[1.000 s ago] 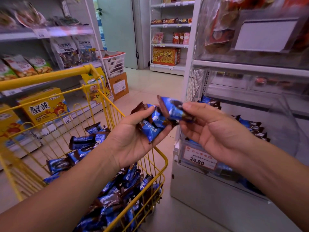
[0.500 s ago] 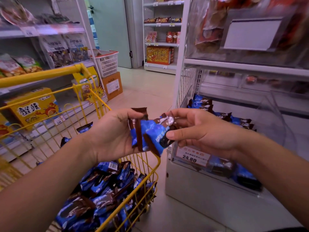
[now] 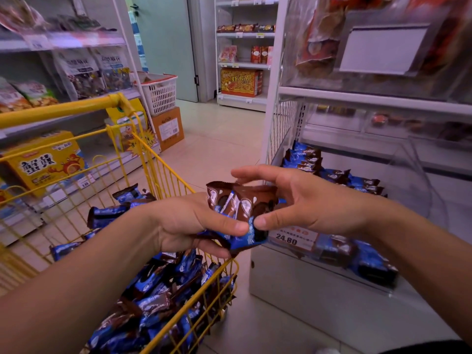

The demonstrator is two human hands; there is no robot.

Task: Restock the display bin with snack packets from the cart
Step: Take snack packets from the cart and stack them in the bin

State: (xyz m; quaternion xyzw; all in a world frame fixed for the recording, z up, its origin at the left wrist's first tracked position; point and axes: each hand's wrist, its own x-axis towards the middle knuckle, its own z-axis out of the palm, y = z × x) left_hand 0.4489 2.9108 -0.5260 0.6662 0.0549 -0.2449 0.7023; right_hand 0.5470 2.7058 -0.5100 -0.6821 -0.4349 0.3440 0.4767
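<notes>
A bunch of blue-and-brown snack packets (image 3: 238, 208) sits between my two hands, above the gap between cart and bin. My left hand (image 3: 189, 223) grips the bunch from the left, thumb on top. My right hand (image 3: 304, 200) pinches the same bunch from the right with thumb and fingers. The yellow wire cart (image 3: 163, 175) at lower left holds several more of these packets (image 3: 158, 297). The clear display bin (image 3: 413, 175) on the right has packets along its back (image 3: 332, 172) and front (image 3: 357, 254), with a 24.80 price tag (image 3: 291, 237).
Stocked shelves (image 3: 63, 42) run along the left aisle, with a white basket (image 3: 159, 92) on a cardboard box (image 3: 167, 127) beyond the cart. A shelf (image 3: 370, 100) with bagged goods hangs over the bin. Open tiled floor (image 3: 217, 139) leads to a back shelf unit.
Both hands have dropped lower and closed together on the packets. The bunch has turned so its brown ends face up, and the view has shifted slightly.
</notes>
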